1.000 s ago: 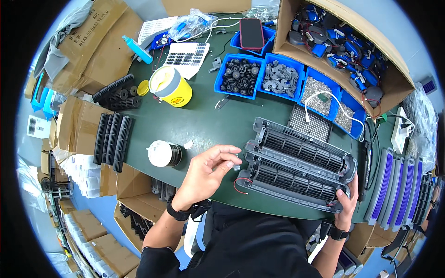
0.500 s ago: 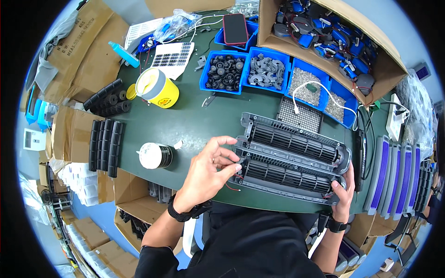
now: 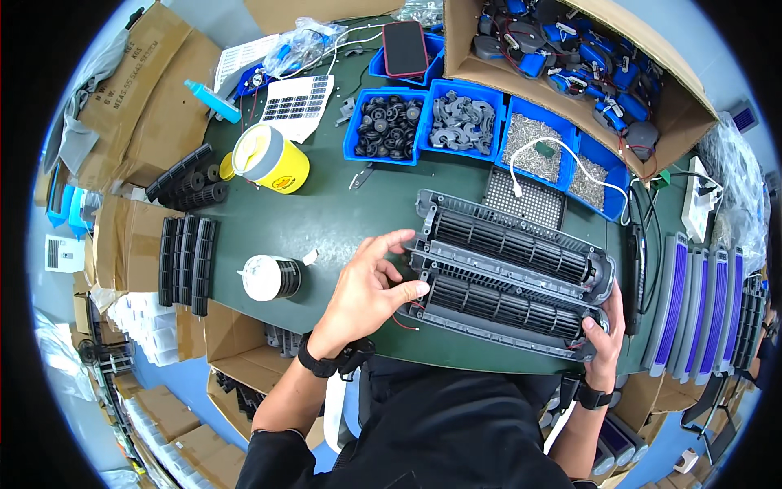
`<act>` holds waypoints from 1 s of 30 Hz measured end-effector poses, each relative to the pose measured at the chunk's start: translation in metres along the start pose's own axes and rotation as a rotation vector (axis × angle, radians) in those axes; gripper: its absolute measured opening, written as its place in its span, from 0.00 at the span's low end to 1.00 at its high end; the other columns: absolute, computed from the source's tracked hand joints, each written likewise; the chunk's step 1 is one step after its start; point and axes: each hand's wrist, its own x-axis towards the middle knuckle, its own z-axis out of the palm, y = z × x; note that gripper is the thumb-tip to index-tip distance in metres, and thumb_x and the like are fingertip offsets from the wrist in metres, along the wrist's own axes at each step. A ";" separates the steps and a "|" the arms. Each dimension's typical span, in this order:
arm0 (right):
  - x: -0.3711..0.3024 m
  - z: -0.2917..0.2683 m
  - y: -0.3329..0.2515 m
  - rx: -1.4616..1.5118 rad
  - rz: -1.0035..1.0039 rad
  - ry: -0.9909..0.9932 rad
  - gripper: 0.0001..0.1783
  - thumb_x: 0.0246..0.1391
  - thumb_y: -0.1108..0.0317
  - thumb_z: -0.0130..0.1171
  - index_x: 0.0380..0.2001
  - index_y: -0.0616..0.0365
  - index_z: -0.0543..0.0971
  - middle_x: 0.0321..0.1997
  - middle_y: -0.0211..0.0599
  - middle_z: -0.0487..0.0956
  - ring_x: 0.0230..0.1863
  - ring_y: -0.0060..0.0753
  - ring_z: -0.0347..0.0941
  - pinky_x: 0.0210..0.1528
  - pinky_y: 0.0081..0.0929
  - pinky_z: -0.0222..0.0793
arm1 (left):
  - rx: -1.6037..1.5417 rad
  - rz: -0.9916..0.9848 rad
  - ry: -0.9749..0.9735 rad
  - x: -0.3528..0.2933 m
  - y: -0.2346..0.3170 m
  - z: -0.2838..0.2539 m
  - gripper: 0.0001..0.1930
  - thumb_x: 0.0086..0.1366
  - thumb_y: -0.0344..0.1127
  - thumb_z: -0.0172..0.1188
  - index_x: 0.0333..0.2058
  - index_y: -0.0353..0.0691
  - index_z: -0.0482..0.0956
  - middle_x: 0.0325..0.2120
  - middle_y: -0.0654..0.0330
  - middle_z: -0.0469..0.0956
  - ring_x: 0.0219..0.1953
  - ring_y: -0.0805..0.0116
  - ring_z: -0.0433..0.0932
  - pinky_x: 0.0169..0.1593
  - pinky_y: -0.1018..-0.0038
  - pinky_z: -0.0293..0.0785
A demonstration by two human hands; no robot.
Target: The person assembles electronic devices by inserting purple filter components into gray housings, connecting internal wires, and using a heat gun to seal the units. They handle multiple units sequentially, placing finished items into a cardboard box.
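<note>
Two grey plastic fan housings (image 3: 489, 323), each with a black ribbed cylindrical fan wheel (image 3: 509, 305) inside, lie side by side and slanted at the table's front edge. My right hand (image 3: 604, 332) grips the right end of the nearer housing, thumb on top and fingers along its far side. At the left ends, my left hand (image 3: 368, 287) has its fingers apart; the thumb tip touches the nearer housing's corner, and the index finger reaches toward the farther one. A thin red wire (image 3: 404, 326) trails from the nearer housing beside the left thumb.
Blue bins (image 3: 389, 125) of small parts line the back, below a carton (image 3: 562, 98) of blue-wrapped motors. A yellow tub (image 3: 273, 160) and white-lidded jar (image 3: 271, 277) stand left, near loose fan wheels (image 3: 186, 262). Purple-grey covers (image 3: 672, 301) stand at right; a black perforated tray (image 3: 525, 198) lies behind the housings.
My left fingers have shifted slightly at the housings' left ends, the thumb a little further over the corner. My right hand keeps its grip. The whole view has moved slightly.
</note>
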 end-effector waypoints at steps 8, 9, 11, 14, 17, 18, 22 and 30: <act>0.000 -0.001 -0.001 -0.037 -0.005 0.003 0.61 0.44 0.50 0.69 0.77 0.74 0.59 0.68 0.55 0.75 0.69 0.46 0.72 0.75 0.40 0.58 | -0.143 -0.146 -0.134 0.012 -0.008 -0.009 0.37 0.60 0.27 0.80 0.67 0.39 0.75 0.49 0.56 0.76 0.32 0.80 0.79 0.35 0.82 0.77; 0.000 -0.001 -0.002 -0.050 -0.009 -0.001 0.61 0.44 0.50 0.69 0.77 0.74 0.59 0.68 0.55 0.75 0.69 0.46 0.72 0.75 0.40 0.58 | -0.145 -0.153 -0.137 0.012 -0.009 -0.010 0.36 0.59 0.28 0.80 0.66 0.38 0.75 0.49 0.55 0.77 0.32 0.80 0.79 0.35 0.82 0.77; 0.000 0.000 -0.001 -0.039 -0.004 -0.005 0.61 0.44 0.50 0.69 0.77 0.74 0.59 0.68 0.55 0.75 0.69 0.46 0.72 0.75 0.40 0.58 | -0.128 -0.163 -0.122 0.012 -0.004 -0.008 0.37 0.58 0.28 0.81 0.66 0.38 0.75 0.48 0.56 0.77 0.32 0.81 0.79 0.34 0.82 0.76; -0.001 0.001 0.000 -0.024 -0.014 0.007 0.61 0.44 0.49 0.69 0.77 0.73 0.60 0.68 0.55 0.76 0.69 0.46 0.72 0.75 0.40 0.58 | -0.111 -0.173 -0.097 0.013 -0.002 -0.005 0.40 0.57 0.30 0.82 0.67 0.39 0.73 0.48 0.55 0.77 0.31 0.81 0.79 0.34 0.82 0.76; 0.000 -0.001 0.004 -0.028 -0.015 0.007 0.61 0.44 0.49 0.69 0.77 0.73 0.60 0.67 0.55 0.76 0.69 0.46 0.72 0.75 0.40 0.58 | -0.119 -0.185 -0.063 0.012 0.000 -0.005 0.44 0.56 0.32 0.83 0.69 0.39 0.69 0.47 0.55 0.77 0.30 0.81 0.78 0.34 0.82 0.76; 0.000 -0.001 0.004 -0.033 -0.012 0.006 0.61 0.44 0.49 0.69 0.77 0.73 0.60 0.67 0.55 0.76 0.68 0.46 0.72 0.74 0.40 0.58 | -0.124 -0.188 -0.052 0.012 0.001 -0.005 0.45 0.56 0.32 0.84 0.70 0.40 0.68 0.47 0.55 0.77 0.30 0.81 0.77 0.34 0.82 0.76; 0.001 0.004 -0.001 -0.003 0.001 0.024 0.61 0.44 0.49 0.69 0.76 0.73 0.61 0.67 0.54 0.76 0.68 0.45 0.73 0.74 0.40 0.59 | -0.053 -0.167 -0.017 0.008 0.009 -0.003 0.44 0.58 0.32 0.82 0.70 0.40 0.68 0.47 0.55 0.78 0.31 0.80 0.76 0.36 0.80 0.76; 0.001 0.002 -0.001 -0.006 -0.003 0.008 0.60 0.43 0.49 0.70 0.76 0.72 0.62 0.67 0.51 0.76 0.69 0.45 0.72 0.75 0.40 0.58 | 0.028 0.096 0.125 0.063 0.000 -0.012 0.32 0.69 0.37 0.72 0.69 0.38 0.71 0.56 0.52 0.78 0.51 0.67 0.79 0.50 0.70 0.78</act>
